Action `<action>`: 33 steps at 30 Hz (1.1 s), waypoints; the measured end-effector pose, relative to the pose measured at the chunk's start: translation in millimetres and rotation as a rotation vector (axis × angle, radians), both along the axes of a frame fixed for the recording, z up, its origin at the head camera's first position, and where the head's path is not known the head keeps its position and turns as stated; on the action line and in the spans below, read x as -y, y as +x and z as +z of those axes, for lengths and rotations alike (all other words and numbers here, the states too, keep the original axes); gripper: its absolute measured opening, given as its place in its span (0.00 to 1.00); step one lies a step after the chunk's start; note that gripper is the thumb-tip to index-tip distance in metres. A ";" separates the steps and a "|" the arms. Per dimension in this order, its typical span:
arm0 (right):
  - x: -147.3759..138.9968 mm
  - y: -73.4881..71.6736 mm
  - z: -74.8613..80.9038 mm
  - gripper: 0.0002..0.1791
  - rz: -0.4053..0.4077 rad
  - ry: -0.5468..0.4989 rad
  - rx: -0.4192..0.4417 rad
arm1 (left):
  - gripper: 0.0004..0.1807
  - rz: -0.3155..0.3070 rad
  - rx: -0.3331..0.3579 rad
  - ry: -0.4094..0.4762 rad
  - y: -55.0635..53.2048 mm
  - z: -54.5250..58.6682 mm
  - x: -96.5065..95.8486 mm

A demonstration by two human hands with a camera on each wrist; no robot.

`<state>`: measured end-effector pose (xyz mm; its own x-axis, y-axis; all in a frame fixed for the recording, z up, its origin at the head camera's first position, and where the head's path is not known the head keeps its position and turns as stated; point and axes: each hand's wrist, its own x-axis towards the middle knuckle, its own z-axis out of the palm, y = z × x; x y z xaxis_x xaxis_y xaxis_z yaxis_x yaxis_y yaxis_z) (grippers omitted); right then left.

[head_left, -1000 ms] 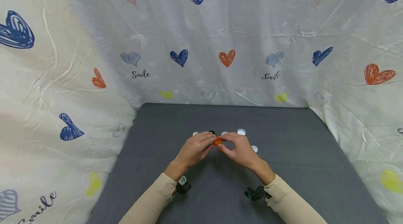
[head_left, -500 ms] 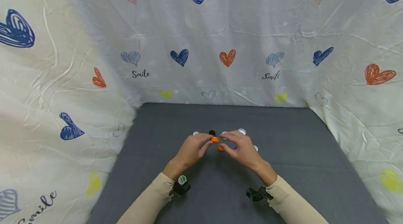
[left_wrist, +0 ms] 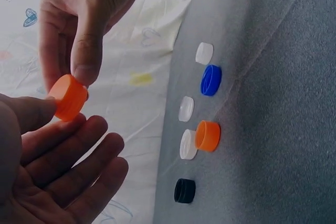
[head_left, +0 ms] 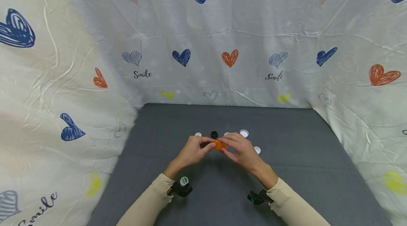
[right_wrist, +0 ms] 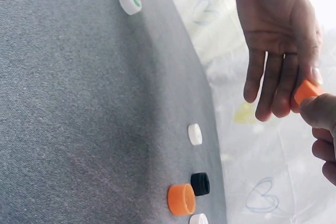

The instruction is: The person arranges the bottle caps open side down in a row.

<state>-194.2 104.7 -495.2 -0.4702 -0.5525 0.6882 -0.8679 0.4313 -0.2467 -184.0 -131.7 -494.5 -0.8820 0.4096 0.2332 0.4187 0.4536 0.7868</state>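
Observation:
Above the table, my left hand (head_left: 192,152) and right hand (head_left: 244,152) meet at one orange bottle cap (head_left: 218,144). In the left wrist view, the left thumb and forefinger pinch this orange cap's near side while the other left fingers are extended. My right thumb and fingers grip its far side, as the right wrist view also shows. A second orange cap (left_wrist: 208,136) lies on the cloth below, partly covered by the right hand in the head view. Close by are a black cap (head_left: 214,135) and a blue cap (left_wrist: 211,80).
Several white caps lie around the hands, one at the back right (head_left: 244,133) and another to the right (head_left: 257,150). A white cap with a green mark (head_left: 184,181) sits beside the left wrist camera. A heart-printed curtain (head_left: 210,35) borders the grey table (head_left: 286,183).
Half a second ago the right fingers were apart from the orange cap, which the left hand held alone. Now the right fingers grip it again, and the cap has tilted to face the head camera.

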 end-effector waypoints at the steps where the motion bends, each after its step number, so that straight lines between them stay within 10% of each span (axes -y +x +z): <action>1: 0.2 0.2 -0.4 0.24 -0.003 0.005 -0.004 | 0.16 -0.002 0.002 -0.007 0.0 0.1 0.1; 6: -1.0 2.1 -0.8 0.21 -0.037 0.023 0.017 | 0.17 -0.010 -0.074 -0.036 0.4 -0.3 1.4; 13: -3.8 4.7 -1.3 0.21 -0.049 0.004 0.041 | 0.20 0.022 -0.427 -0.157 2.7 0.0 5.0; 18: -1.0 6.0 -4.2 0.21 -0.020 -0.019 0.053 | 0.21 -0.047 -0.546 -0.204 3.1 1.3 4.3; 24: 6.9 12.6 -11.6 0.19 -0.019 0.013 0.066 | 0.17 -0.090 -0.523 -0.326 7.0 3.6 9.4; 33: 23.6 36.6 -37.5 0.15 0.022 0.112 0.094 | 0.14 -0.196 -0.280 -0.500 32.2 -3.6 28.2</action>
